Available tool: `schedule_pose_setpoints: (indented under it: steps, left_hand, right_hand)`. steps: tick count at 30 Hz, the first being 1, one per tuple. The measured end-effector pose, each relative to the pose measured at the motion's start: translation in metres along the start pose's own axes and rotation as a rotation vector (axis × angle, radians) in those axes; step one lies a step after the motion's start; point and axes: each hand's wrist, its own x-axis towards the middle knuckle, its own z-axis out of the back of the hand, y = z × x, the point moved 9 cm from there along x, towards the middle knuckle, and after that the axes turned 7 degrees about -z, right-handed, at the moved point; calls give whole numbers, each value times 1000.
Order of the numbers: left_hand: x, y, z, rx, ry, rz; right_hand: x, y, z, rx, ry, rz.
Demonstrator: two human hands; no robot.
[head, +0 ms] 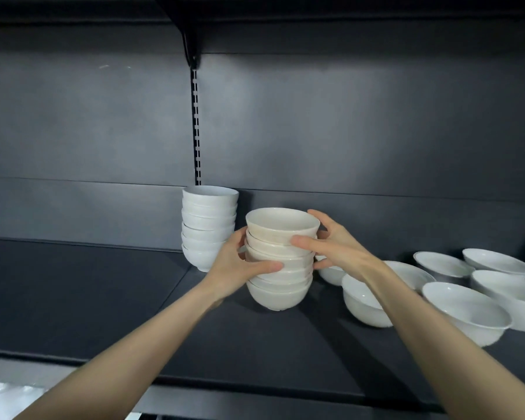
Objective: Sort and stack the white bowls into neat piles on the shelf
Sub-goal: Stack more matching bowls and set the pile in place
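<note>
A stack of several cream-white bowls [281, 262] stands on the dark shelf [109, 298] in the middle of the view. My left hand [237, 268] grips its left side, thumb across the front. My right hand [334, 247] grips its right side near the top, thumb on the second bowl. Behind and to the left, against the back panel, stands a second stack of several white bowls [208, 228].
Several loose, wider white bowls [464, 313] lie spread over the right part of the shelf, one small bowl [331, 275] just behind my right wrist. A slotted upright [196, 125] runs up the back panel. The upper shelf bracket [191, 47] hangs overhead.
</note>
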Motion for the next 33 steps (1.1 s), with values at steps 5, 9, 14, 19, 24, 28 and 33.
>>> schedule_pose_setpoints:
  steps: [5,9,14,19,24,28,33]
  left_hand:
    - [-18,0,46,-17,-9,18]
    - [-30,1,85,-2,-23,27]
    - [-39,3,128,36,-45,41]
    - [-41,8,154,49,-56,63]
    - [-42,11,158,87,-55,87]
    - [-49,7,159,198,-42,106]
    - [-69,-11,154,418,-73,58]
  right_hand:
    - [1,13,-46,14,10,12]
    - [5,23,-84,14,23,6]
    - [12,37,-126,33,60,5]
    - [21,45,-154,55,81,-3]
    - [26,44,-157,44,81,-18]
    - [20,46,-156,-48,96,-31]
    - [3,54,-139,-305,58,9]
